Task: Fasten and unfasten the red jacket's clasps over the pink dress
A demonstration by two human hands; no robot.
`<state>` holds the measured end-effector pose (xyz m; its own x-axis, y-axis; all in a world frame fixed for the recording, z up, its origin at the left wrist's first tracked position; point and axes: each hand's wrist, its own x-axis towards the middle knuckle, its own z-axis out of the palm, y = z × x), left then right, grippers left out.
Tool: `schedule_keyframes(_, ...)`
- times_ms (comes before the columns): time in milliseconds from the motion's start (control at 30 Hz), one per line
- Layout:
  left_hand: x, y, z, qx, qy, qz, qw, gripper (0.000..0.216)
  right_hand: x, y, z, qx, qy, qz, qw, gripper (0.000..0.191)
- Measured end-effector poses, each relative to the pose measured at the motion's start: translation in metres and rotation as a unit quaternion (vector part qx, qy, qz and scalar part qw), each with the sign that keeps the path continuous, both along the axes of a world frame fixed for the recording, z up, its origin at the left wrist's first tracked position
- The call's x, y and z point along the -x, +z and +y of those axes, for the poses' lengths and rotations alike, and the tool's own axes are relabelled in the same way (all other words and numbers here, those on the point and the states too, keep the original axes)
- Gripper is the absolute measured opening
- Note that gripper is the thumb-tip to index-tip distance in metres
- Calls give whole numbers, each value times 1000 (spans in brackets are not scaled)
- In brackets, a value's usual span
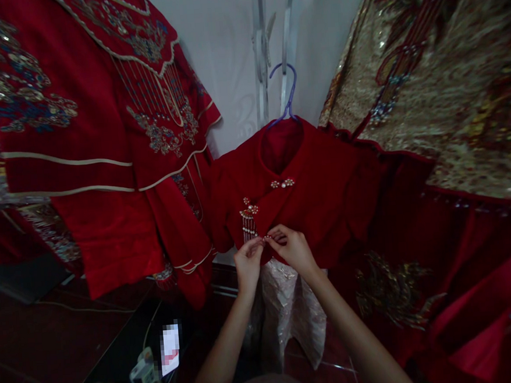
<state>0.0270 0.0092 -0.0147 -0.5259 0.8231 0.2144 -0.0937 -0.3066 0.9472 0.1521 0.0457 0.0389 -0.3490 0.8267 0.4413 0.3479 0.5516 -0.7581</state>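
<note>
A short red jacket (321,193) with a stand-up collar hangs from a purple hanger (291,104). At its lower front edge, my left hand (249,265) and my right hand (293,248) meet with fingertips pinched together. Between them is a small beaded fastener (266,238), partly hidden by the fingers. Just above my left hand, a beaded brooch (248,212) with hanging strands is fixed to the jacket front. Another beaded clasp (282,184) sits below the collar. Pale shiny fabric (284,294) hangs under the jacket.
Red embroidered garments (101,109) hang at the left. To the right hang a gold sequined garment (460,113) and dark red cloth (397,222). A lit phone (170,349) and a white plug block (146,374) lie on a dark surface at lower left.
</note>
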Motion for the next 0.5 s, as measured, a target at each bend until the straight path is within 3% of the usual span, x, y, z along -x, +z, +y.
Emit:
schedule_keyframes(167,0,3,-1,-14,-22,42,999,14,0,-6,4,-4,-11,15,1000,11)
schedule_keyframes(333,0,3,3,-25,-6,-9,1000,28,-4,-6,7,8,8,21,1000,11)
schedule_keyframes(500,1,2,5,-21,-29,-28,999,25,0,-4,6,3,12,11,1000,10)
